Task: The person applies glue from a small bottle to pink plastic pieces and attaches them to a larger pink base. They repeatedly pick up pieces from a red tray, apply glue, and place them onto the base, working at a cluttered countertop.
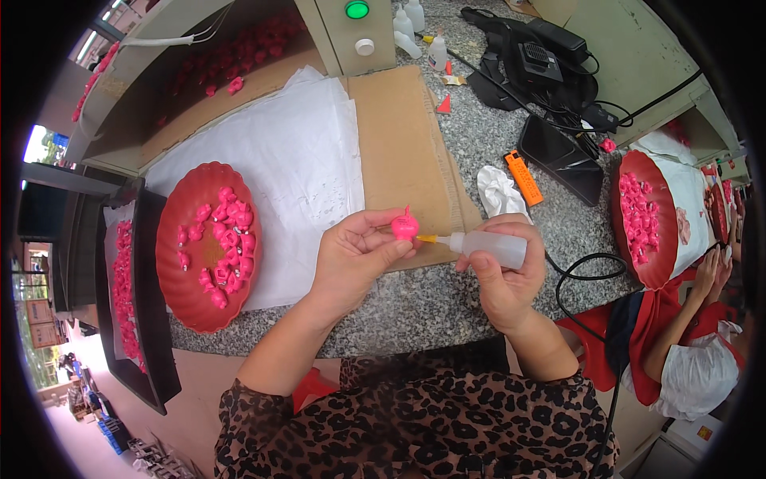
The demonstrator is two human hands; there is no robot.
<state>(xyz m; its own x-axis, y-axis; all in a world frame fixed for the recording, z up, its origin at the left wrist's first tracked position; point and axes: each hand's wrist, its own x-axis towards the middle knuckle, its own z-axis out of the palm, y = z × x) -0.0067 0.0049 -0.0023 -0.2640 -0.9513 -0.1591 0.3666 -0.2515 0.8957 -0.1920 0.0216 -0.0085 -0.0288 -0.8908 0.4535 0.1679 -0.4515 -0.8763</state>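
Between the thumb and fingers of my left hand (357,251) is a small round pink plastic piece (405,227) with a pointed tip on top. My right hand (507,275) is wrapped round a translucent squeeze bottle (493,249), tilted onto its side. Its thin yellow nozzle (428,239) points left and meets or nearly meets the lower edge of the pink piece; I cannot tell whether they touch. To the left, a red scalloped oval tray (177,275) bears many similar pink pieces (227,243), lying loose on white paper (299,160).
Brown cardboard (399,120) lies beneath the work. Right of it are crumpled tissue (499,191), an orange tool (523,177), a dark flat device (561,160) and cables. A black tray (152,319) stands far left. At right, a co-worker's hands (708,275) are near another red tray (662,271).
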